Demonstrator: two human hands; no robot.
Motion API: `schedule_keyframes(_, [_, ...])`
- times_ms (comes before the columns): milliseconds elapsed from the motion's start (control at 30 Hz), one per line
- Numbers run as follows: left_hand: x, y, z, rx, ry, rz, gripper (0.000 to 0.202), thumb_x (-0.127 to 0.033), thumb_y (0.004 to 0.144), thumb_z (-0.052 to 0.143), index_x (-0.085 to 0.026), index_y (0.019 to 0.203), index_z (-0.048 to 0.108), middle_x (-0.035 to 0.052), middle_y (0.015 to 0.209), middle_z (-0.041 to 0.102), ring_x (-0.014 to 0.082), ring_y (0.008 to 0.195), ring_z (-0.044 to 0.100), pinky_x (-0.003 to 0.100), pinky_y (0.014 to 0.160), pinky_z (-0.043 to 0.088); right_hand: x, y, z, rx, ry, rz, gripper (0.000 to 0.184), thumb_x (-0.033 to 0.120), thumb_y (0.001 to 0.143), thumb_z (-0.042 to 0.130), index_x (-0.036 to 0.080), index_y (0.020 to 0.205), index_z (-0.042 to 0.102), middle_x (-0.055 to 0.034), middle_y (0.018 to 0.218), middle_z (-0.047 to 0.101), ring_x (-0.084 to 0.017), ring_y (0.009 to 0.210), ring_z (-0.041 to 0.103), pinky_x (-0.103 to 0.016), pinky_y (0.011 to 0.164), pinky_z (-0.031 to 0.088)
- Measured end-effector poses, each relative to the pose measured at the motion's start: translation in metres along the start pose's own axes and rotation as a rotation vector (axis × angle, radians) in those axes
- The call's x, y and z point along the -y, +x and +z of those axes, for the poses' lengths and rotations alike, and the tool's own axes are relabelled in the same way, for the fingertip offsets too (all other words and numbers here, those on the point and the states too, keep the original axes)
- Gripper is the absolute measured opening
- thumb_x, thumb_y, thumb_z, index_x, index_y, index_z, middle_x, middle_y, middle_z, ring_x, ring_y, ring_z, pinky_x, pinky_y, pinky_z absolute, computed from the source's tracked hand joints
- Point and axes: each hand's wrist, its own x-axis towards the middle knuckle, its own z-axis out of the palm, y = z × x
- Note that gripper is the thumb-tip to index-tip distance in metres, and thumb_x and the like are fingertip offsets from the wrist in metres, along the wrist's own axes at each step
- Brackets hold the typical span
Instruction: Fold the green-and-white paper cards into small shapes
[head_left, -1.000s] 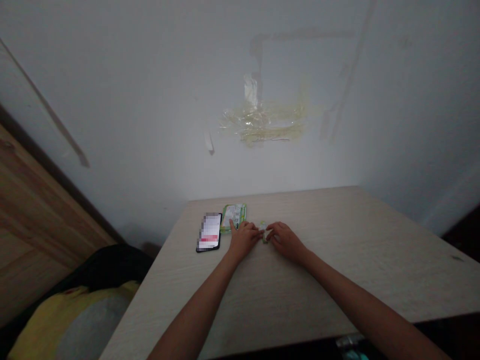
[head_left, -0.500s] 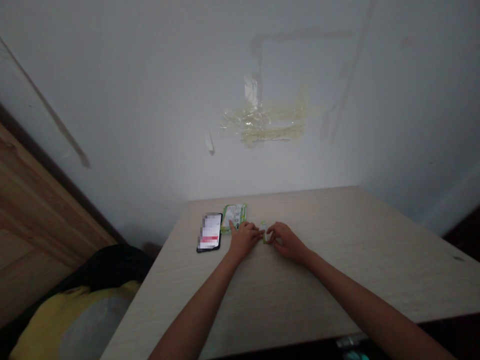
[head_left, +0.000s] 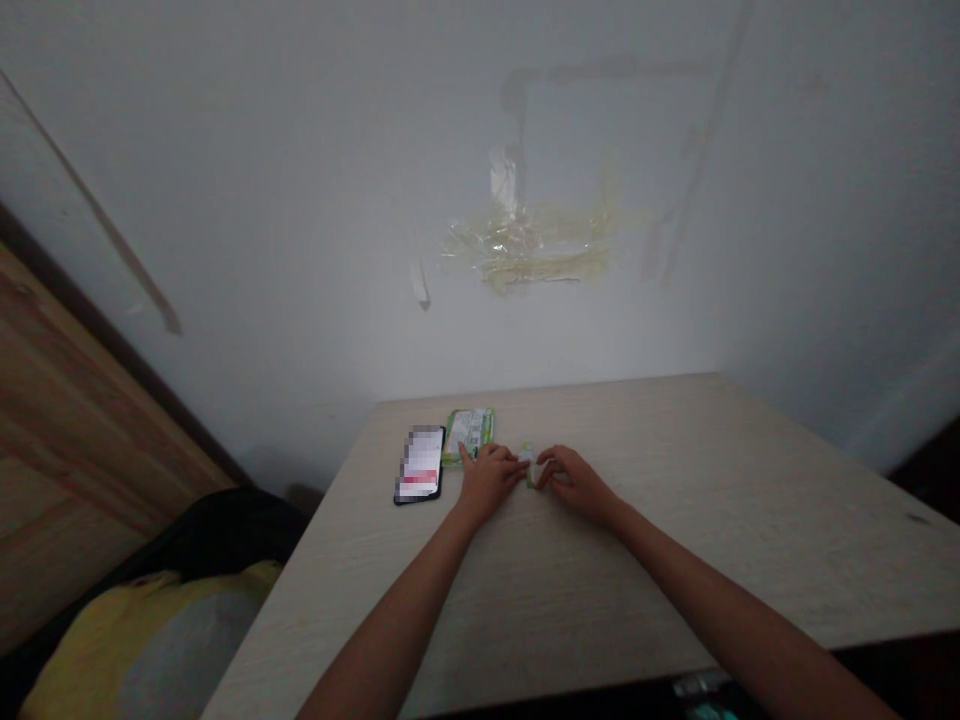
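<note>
Between my two hands a small flat green-and-white packet (head_left: 527, 452) lies on the table; my fingers cover part of it. The fingertips of my left hand (head_left: 491, 478) press on its left side, with the thumb reaching toward a larger green-and-white packet (head_left: 466, 430) just beyond. Curled fingers of my right hand (head_left: 576, 482) pinch at the small packet's right edge. Print shows on the larger packet, too small to read.
A phone (head_left: 420, 465) with its screen lit lies left of the larger packet. The pale wooden table (head_left: 660, 430) meets a wall (head_left: 300, 200) with old tape on it. A yellow and grey soft thing (head_left: 172, 640) is down at the left, near a wooden panel (head_left: 75, 430).
My right fingers have shifted very slightly at the small packet's edge. My left hand, the phone and the larger packet stay where they were.
</note>
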Motion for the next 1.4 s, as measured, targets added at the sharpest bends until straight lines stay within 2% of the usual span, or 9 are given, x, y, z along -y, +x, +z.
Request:
schedule_keyframes(67, [0.0, -0.001, 0.0, 0.003, 0.001, 0.007, 0.025, -0.041, 0.091, 0.054, -0.043, 0.114, 0.064, -0.0015, 0.112, 0.065, 0.0232, 0.117, 0.047, 0.075, 0.104, -0.007, -0.005, 0.001, 0.001, -0.019, 0.056, 0.062, 0.036, 0.003, 0.075, 0.048, 0.02, 0.106, 0.052, -0.0003, 0.083, 0.07, -0.018, 0.091, 0.066, -0.04, 0.096, 0.042])
schedule_keyframes(200, [-0.003, -0.002, -0.002, -0.001, -0.018, 0.007, 0.025, -0.042, 0.092, 0.051, -0.042, 0.114, 0.064, -0.0009, 0.112, 0.064, 0.0229, 0.118, 0.046, 0.075, 0.104, -0.008, -0.018, 0.001, 0.004, -0.102, 0.065, 0.136, 0.024, 0.012, 0.082, 0.049, 0.021, 0.104, 0.05, -0.0041, 0.095, 0.07, -0.019, 0.099, 0.065, -0.039, 0.094, 0.045])
schedule_keyframes(300, [-0.006, -0.003, -0.004, -0.011, -0.035, -0.007, 0.026, -0.047, 0.09, 0.053, -0.04, 0.111, 0.066, -0.0001, 0.11, 0.065, 0.0239, 0.118, 0.046, 0.075, 0.103, -0.01, -0.026, 0.002, 0.006, -0.111, 0.058, 0.154, 0.021, 0.015, 0.084, 0.05, 0.022, 0.103, 0.05, -0.0054, 0.099, 0.069, -0.019, 0.099, 0.066, -0.039, 0.092, 0.048])
schedule_keyframes(500, [-0.012, -0.005, -0.006, -0.024, -0.053, -0.031, 0.031, -0.055, 0.082, 0.06, -0.04, 0.109, 0.066, -0.0001, 0.11, 0.064, 0.0273, 0.119, 0.047, 0.078, 0.101, -0.009, -0.026, 0.003, 0.008, -0.1, 0.083, 0.141, 0.019, 0.012, 0.082, 0.05, 0.021, 0.098, 0.05, -0.0055, 0.096, 0.065, -0.018, 0.091, 0.068, -0.037, 0.088, 0.05])
schedule_keyframes(667, [-0.012, -0.005, -0.006, 0.003, -0.021, -0.057, 0.035, -0.058, 0.083, 0.057, -0.043, 0.113, 0.063, -0.0006, 0.116, 0.063, 0.0288, 0.121, 0.045, 0.079, 0.101, -0.005, -0.024, 0.002, 0.009, -0.092, 0.085, 0.123, 0.015, 0.016, 0.082, 0.054, 0.021, 0.096, 0.052, -0.0047, 0.097, 0.062, -0.017, 0.089, 0.068, -0.034, 0.083, 0.053])
schedule_keyframes(800, [-0.013, -0.006, -0.005, -0.015, 0.003, -0.053, 0.035, -0.059, 0.083, 0.055, -0.044, 0.114, 0.063, -0.0013, 0.118, 0.062, 0.03, 0.125, 0.042, 0.079, 0.1, -0.008, -0.025, 0.001, 0.009, -0.083, 0.074, 0.115, 0.013, 0.017, 0.083, 0.054, 0.021, 0.096, 0.054, -0.0047, 0.098, 0.061, -0.017, 0.089, 0.067, -0.033, 0.083, 0.053])
schedule_keyframes(1033, [-0.014, -0.007, -0.004, -0.034, 0.03, -0.052, 0.034, -0.057, 0.084, 0.056, -0.045, 0.114, 0.063, -0.0012, 0.119, 0.063, 0.0319, 0.128, 0.038, 0.079, 0.101, -0.008, -0.011, 0.004, 0.0, -0.044, -0.223, 0.024, 0.011, 0.013, 0.081, 0.057, 0.02, 0.088, 0.06, -0.0047, 0.093, 0.063, -0.018, 0.094, 0.06, -0.034, 0.088, 0.046])
schedule_keyframes(1133, [-0.013, -0.007, -0.003, -0.036, 0.005, -0.044, 0.034, -0.057, 0.083, 0.057, -0.045, 0.114, 0.063, -0.0013, 0.119, 0.063, 0.0321, 0.127, 0.038, 0.08, 0.099, -0.009, -0.01, 0.007, -0.001, -0.056, -0.338, 0.009, 0.01, 0.015, 0.081, 0.059, 0.02, 0.09, 0.06, -0.0054, 0.096, 0.063, -0.019, 0.096, 0.058, -0.034, 0.089, 0.044])
schedule_keyframes(1400, [-0.015, -0.007, -0.006, 0.01, 0.012, -0.075, 0.036, -0.056, 0.082, 0.059, -0.048, 0.117, 0.061, -0.0013, 0.122, 0.062, 0.0317, 0.127, 0.038, 0.079, 0.1, -0.008, -0.02, 0.016, 0.004, -0.064, -0.43, 0.07, 0.011, 0.017, 0.085, 0.056, 0.02, 0.094, 0.061, -0.0062, 0.097, 0.064, -0.02, 0.098, 0.057, -0.035, 0.091, 0.041])
